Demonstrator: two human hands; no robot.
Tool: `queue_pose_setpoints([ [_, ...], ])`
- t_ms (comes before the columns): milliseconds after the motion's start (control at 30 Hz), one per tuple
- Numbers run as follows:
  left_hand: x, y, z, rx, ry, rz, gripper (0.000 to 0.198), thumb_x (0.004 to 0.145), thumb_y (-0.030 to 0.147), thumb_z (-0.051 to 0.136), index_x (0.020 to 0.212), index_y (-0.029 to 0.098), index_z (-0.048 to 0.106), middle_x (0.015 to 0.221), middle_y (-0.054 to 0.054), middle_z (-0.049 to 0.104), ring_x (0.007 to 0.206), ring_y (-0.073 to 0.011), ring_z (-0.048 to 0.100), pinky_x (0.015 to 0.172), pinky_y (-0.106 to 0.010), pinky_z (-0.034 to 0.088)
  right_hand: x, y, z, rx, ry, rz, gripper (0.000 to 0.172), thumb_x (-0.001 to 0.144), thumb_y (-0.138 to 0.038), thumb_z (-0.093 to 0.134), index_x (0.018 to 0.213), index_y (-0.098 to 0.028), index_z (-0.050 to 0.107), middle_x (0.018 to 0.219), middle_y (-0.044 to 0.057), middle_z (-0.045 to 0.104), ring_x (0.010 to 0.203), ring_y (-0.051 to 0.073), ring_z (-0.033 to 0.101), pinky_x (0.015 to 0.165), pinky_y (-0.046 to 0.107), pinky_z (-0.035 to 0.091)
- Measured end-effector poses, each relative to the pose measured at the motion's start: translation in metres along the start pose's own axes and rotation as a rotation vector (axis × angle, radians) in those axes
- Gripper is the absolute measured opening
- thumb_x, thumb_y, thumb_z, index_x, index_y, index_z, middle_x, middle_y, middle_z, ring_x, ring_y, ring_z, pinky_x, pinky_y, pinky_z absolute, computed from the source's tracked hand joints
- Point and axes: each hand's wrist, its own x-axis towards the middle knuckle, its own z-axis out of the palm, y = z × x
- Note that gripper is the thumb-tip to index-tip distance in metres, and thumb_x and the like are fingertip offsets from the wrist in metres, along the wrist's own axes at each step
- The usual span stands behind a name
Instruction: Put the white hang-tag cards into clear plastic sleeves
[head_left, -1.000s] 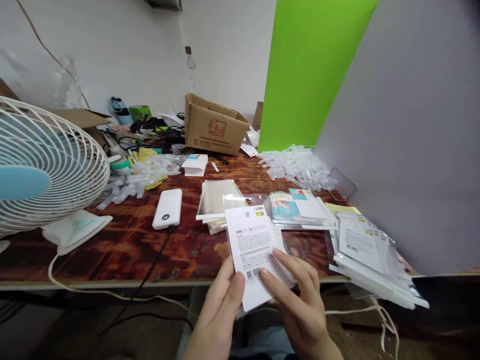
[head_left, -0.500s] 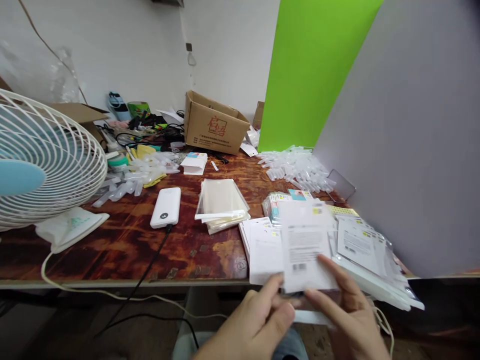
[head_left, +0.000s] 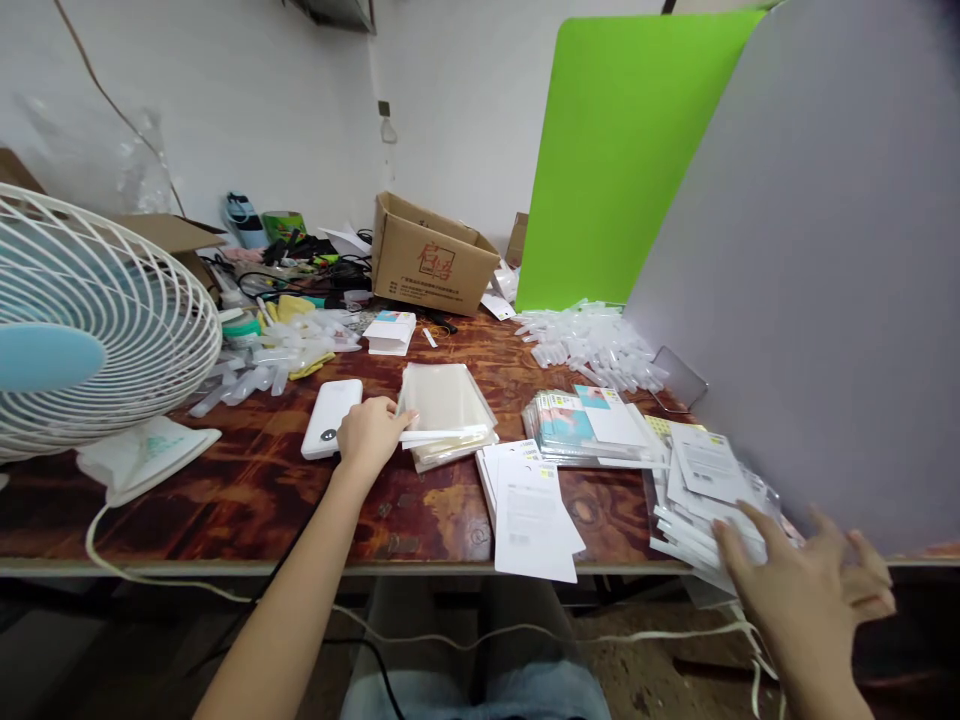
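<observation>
My left hand reaches to the left edge of a stack of clear plastic sleeves, its curled fingertips closed on the corner of a top sleeve. My right hand is open with fingers spread, over the near end of a pile of bagged cards at the right; it holds nothing. Between the hands, fanned white printed cards lie at the table edge, one corner overhanging. Behind them is a stack of sleeved cards with blue pictures, a loose card on top.
A white power bank with a black cable lies left of the sleeves, near a fan. Small translucent plastic pieces are heaped before the green partition. A cardboard box and a small card stack stand at the back.
The hands have parted: the left moved to the sleeves, the right moved right to the bagged pile. The card held between them has left the hands, and the bagged pile has shifted.
</observation>
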Motion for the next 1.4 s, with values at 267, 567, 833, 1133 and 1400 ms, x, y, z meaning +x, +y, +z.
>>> queue_pose_setpoints([
  [267, -0.010, 0.003, -0.006, -0.052, 0.086, 0.003, 0.011, 0.074, 0.037, 0.060, 0.074, 0.026, 0.061, 0.079, -0.007, 0.073, 0.086, -0.0349, 0.064, 0.073, -0.043, 0.045, -0.057, -0.129, -0.013, 0.230, -0.157, -0.875, 0.052, 0.090, -0.046, 0.054, 0.135, -0.021, 0.048, 0.138, 0.005, 0.053, 0.128, 0.027, 0.046, 0.110, 0.042, 0.027],
  [567, -0.027, 0.007, -0.010, -0.664, 0.094, 0.024, 0.013, 0.081, 0.036, 0.047, 0.081, 0.024, 0.043, 0.106, -0.010, 0.070, 0.097, -0.0237, 0.066, 0.085, -0.040, 0.049, -0.078, -0.137, 0.001, 0.457, -0.023, -0.798, 0.019, 0.091, -0.024, 0.058, 0.108, -0.021, 0.064, 0.114, 0.003, 0.069, 0.113, 0.019, 0.061, 0.112, 0.041, 0.029],
  [833, -0.087, 0.031, -0.025, -1.303, -0.163, -0.096, 0.025, 0.089, 0.027, 0.045, 0.112, 0.018, 0.051, 0.124, -0.013, 0.067, 0.107, -0.0211, 0.067, 0.088, -0.036, 0.055, -0.072, -0.126, -0.006, 0.433, 0.232, -0.777, 0.022, 0.089, -0.014, 0.052, 0.107, -0.019, 0.062, 0.106, 0.005, 0.072, 0.100, 0.019, 0.068, 0.101, 0.041, 0.041],
  [1133, -0.134, 0.063, -0.020, -1.544, -0.188, -0.348, 0.033, 0.089, 0.025, 0.052, 0.122, 0.019, 0.051, 0.113, -0.012, 0.070, 0.099, -0.0253, 0.070, 0.088, -0.044, 0.056, -0.045, -0.145, -0.025, 0.529, 0.513, -0.773, 0.007, 0.089, -0.027, 0.057, 0.089, -0.022, 0.061, 0.100, 0.003, 0.072, 0.091, 0.018, 0.067, 0.086, 0.037, 0.042],
  [1400, -0.124, 0.047, -0.026, -1.477, 0.122, -0.345, 0.031, 0.087, 0.025, 0.052, 0.118, 0.021, 0.053, 0.104, -0.008, 0.072, 0.098, -0.0239, 0.070, 0.097, -0.047, 0.049, -0.068, -0.137, -0.006, 0.641, 0.071, -0.809, 0.014, 0.085, -0.010, 0.055, 0.091, -0.020, 0.063, 0.094, 0.004, 0.073, 0.093, 0.019, 0.067, 0.079, 0.035, 0.051],
])
